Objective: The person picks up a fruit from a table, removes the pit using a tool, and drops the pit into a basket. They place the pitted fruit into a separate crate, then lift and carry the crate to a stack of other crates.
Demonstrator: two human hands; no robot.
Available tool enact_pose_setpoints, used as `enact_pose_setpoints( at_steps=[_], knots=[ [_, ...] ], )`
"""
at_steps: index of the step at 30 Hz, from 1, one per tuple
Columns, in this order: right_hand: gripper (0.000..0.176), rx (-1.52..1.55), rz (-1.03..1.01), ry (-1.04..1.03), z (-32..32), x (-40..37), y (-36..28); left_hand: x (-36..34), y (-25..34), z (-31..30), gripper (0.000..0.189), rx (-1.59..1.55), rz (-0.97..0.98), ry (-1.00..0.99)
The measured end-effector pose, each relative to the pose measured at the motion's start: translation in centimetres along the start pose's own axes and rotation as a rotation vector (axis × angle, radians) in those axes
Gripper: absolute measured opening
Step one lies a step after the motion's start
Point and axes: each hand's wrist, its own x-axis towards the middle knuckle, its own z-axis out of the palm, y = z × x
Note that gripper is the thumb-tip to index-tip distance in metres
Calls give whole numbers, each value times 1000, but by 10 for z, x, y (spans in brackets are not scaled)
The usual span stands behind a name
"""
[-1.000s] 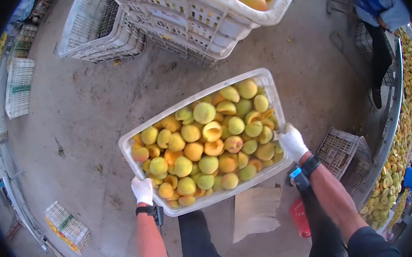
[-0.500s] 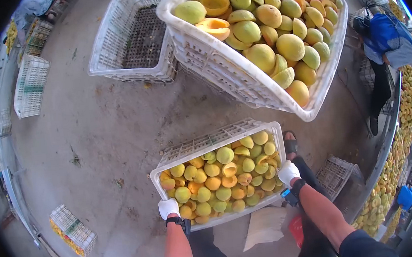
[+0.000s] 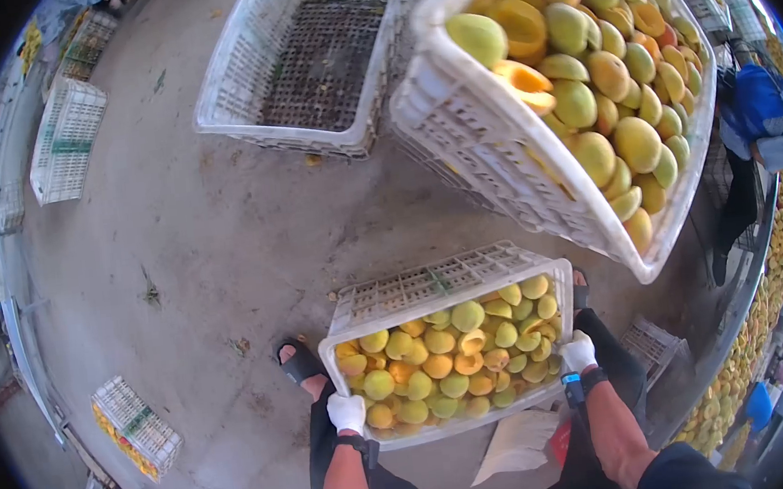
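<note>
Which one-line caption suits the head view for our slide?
White-gloved left hand and right hand grip a crate of fruit.

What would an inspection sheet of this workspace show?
Surface: grey floor, dark bits scattered on it.
Job's things: held crate, filled with yellow-green fruit, some halved.
Clutter: heaped crate and open crate ahead; pale sheet and partly hidden red object near the legs.
Hands: gloved left hand and right hand grip the held crate's opposite ends.
Cables: nothing seen clearly.
Surroundings: person at right, beside a long fruit bank.
</note>
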Motion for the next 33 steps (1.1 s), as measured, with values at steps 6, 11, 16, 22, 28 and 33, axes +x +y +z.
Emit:
enact_pose_setpoints(
  at_steps=[6,11,16,22,28,33],
  knots=[
    [16,-343,-20,140,-27,-38,-117,-14,7,-17,26,-108,48,-72],
    [26,-464,-196,163,-23,-38,-181,-7,-26,-16,26,-380,4,-75],
    [26,-549,-499,186,30,-32,-228,9,-26,-63,25,-721,-279,-64],
    [26,-651,-471,83,76,-36,-355,21,-87,-47,36,-968,-589,-17],
    [22,-757,-464,5,65,-22,-379,4,-51,-34,32,-1151,-668,37],
    [25,-668,-533,65,58,-9,-357,4,-26,-53,37,-1268,-674,21]
  ],
)
